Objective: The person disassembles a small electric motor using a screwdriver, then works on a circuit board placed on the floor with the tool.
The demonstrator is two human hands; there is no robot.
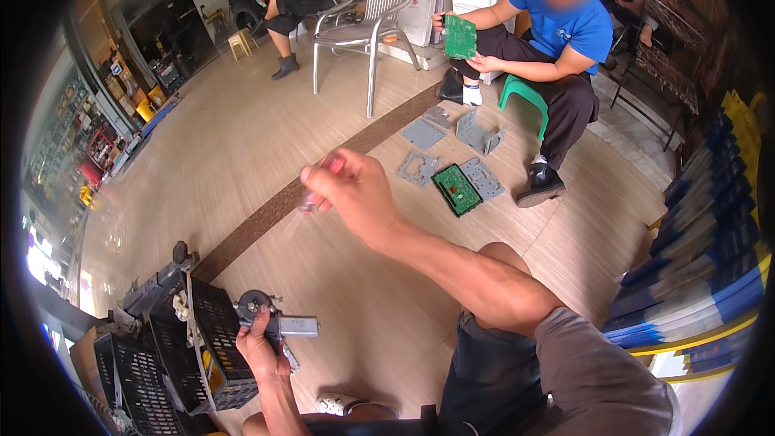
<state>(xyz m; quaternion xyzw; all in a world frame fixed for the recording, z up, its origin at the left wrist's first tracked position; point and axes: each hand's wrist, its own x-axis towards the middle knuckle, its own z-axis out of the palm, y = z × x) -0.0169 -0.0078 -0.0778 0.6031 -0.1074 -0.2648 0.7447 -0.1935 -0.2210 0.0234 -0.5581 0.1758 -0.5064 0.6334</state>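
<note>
My left hand [263, 353] grips a small gear motor [297, 326], with a dark round gear housing at one end and a silver cylindrical body pointing right. The motor is beside the black plastic crates at lower left. Raised in front of me, my right hand [359, 194] is closed around a red-handled screwdriver [333, 163]. Motion smears its thin shaft, which points down and left, apart from the motor.
Two black crates [211, 315] stand at lower left. On the floor ahead lie a green circuit board [457, 190] and grey metal plates [424, 134]. A person in blue [565, 28] sits holding another green board [460, 37]. A metal chair [367, 24] stands farther back.
</note>
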